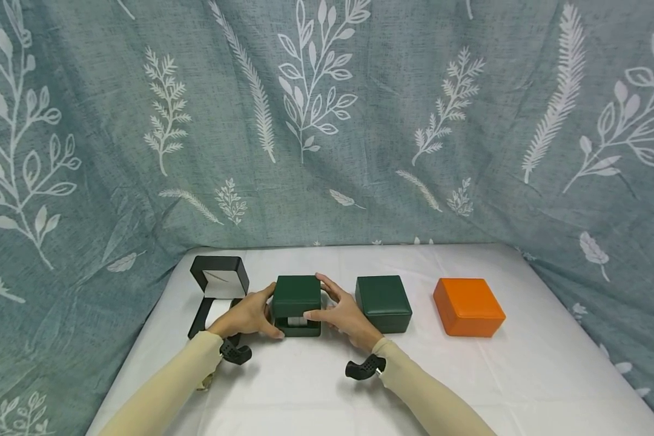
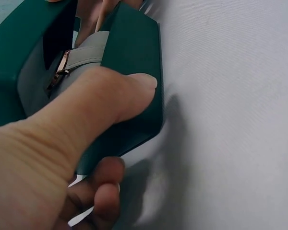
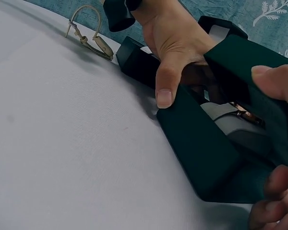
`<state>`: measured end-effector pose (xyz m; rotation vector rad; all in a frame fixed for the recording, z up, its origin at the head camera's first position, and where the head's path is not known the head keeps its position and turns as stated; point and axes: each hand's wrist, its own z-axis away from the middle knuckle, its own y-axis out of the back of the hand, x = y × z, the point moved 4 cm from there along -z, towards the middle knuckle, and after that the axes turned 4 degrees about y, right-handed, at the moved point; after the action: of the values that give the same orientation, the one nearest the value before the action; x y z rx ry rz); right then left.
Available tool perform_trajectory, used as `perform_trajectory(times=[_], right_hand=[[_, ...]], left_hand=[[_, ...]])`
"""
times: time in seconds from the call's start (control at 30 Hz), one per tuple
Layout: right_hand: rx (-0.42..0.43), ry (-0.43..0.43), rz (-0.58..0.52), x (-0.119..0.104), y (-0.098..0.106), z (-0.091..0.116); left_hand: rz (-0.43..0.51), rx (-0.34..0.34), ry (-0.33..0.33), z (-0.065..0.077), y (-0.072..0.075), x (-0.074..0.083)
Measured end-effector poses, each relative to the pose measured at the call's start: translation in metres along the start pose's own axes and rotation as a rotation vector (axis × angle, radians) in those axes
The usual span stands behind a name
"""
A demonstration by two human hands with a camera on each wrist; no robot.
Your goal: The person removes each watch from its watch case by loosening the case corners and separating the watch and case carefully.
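A dark green watch box [image 1: 298, 292] sits in front of me, its lid partly raised. Inside it, a watch with a light grey strap [image 2: 90, 53] is wrapped round a grey cushion. My left hand [image 1: 249, 316] grips the box's base from the left, its thumb pressed on the front wall in the left wrist view. On the other side, my right hand [image 1: 344, 315] holds the lid, with the thumb [image 3: 273, 79] at its front edge and fingers along the right side. Part of the left hand's fingers is hidden behind the box.
An open black box [image 1: 220, 275] stands left, partly behind my left hand. By my left forearm lies a watch with a beige strap [image 3: 91, 38]. To the right are a closed green box [image 1: 384, 303] and an orange box [image 1: 469, 306], on a white cloth [image 1: 550, 375].
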<state>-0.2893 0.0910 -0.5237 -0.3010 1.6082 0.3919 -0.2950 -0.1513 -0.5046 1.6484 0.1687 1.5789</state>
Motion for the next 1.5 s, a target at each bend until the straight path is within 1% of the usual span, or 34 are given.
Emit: perform_trajectory(times=[0.17, 0.37, 0.53, 0.8, 0.93, 1.13, 1.33, 1.5], right_hand=[[0.031, -0.014, 0.012, 0.001, 0.001, -0.002], [0.042, -0.017, 0.017, 0.001, 0.001, -0.004], [0.046, -0.018, 0.016, -0.002, 0.002, -0.006], [0.079, -0.034, 0.014, -0.005, 0.003, -0.008], [0.088, -0.039, 0.005, -0.006, 0.003, -0.009], [0.089, -0.051, -0.026, -0.005, 0.001, -0.012], [0.11, -0.074, -0.017, -0.008, 0.0, -0.014], [0.129, -0.101, 0.002, -0.014, 0.001, -0.017]], left_hand=[[0.007, 0.007, -0.023, -0.001, 0.0, 0.001], [0.004, 0.012, -0.015, -0.001, -0.001, 0.0], [0.007, 0.0, -0.015, -0.002, -0.001, 0.0], [-0.001, -0.004, -0.013, -0.004, -0.001, 0.0], [0.006, -0.003, -0.017, -0.004, -0.002, 0.001], [-0.016, 0.01, -0.022, -0.001, -0.001, 0.002], [-0.032, 0.017, -0.011, 0.001, -0.001, 0.002], [-0.031, 0.022, 0.004, 0.0, -0.001, 0.002]])
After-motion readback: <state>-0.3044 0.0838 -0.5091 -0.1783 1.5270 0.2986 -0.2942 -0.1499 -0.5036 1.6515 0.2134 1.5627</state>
